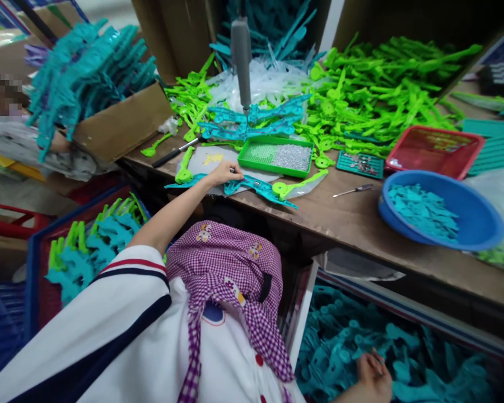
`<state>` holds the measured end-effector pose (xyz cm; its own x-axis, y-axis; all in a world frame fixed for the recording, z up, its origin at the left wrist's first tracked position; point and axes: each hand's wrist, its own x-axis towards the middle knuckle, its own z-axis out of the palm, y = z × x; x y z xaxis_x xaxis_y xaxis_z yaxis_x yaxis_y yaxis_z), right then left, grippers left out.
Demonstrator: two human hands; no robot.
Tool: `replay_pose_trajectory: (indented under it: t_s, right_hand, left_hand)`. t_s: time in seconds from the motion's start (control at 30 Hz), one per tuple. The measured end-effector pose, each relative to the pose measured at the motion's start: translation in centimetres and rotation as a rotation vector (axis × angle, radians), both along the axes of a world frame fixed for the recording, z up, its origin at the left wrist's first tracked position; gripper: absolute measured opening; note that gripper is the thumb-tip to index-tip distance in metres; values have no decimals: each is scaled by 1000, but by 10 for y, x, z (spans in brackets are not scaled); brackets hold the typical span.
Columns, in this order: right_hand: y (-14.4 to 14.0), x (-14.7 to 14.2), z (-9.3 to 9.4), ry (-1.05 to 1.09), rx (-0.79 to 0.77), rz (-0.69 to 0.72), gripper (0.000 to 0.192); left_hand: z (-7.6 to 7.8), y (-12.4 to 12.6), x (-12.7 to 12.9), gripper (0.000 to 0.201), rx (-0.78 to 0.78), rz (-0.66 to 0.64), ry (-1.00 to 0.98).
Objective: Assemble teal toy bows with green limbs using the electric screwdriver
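My left hand (223, 173) is at the table's front edge, its fingers pinched together at the middle of a long teal plastic part (262, 187). A small dark spot shows at the fingertips; I cannot make out what it is. Bright green plastic arms (281, 190) lie at both ends of the teal part. Low on the right, my right hand (374, 374) is over a bin of loose teal parts (344, 341), fingers curled in. Whether they hold a piece is hidden. Just behind the left hand stands a green tray (273, 170) of small silvery pieces.
An electric screwdriver (241, 61) hangs above more teal parts. Green pieces (386, 95) are heaped behind. On the right are a screwdriver (353, 191), a blue bowl (485, 224) and a red tray (437, 137). A carton (126, 120) and a blue-rimmed crate (34, 280) stand left; a person is beyond.
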<state>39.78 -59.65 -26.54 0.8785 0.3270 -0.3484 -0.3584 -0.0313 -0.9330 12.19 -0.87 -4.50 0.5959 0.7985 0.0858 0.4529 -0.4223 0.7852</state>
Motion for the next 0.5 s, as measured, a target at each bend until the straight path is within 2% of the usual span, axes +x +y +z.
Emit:
replay_pose_trajectory:
  t_s: [0.1,0.23,0.4,0.5]
  right_hand:
    - [27,-18,-4,-23,-33,-54,15]
    - [63,-63,16,-30,-34,-124,15]
    - [118,-114,56,-87,-11,-225,15]
    - [141,-145,96,-146,-14,-296,10]
  left_hand:
    - [2,-1,0,12,4,-27,-4]
    - [1,-1,-1,12,-6,-59,-18]
    - [-2,-1,-3,9,36,-73,-32]
    - [-2,-3,-3,9,63,-59,2]
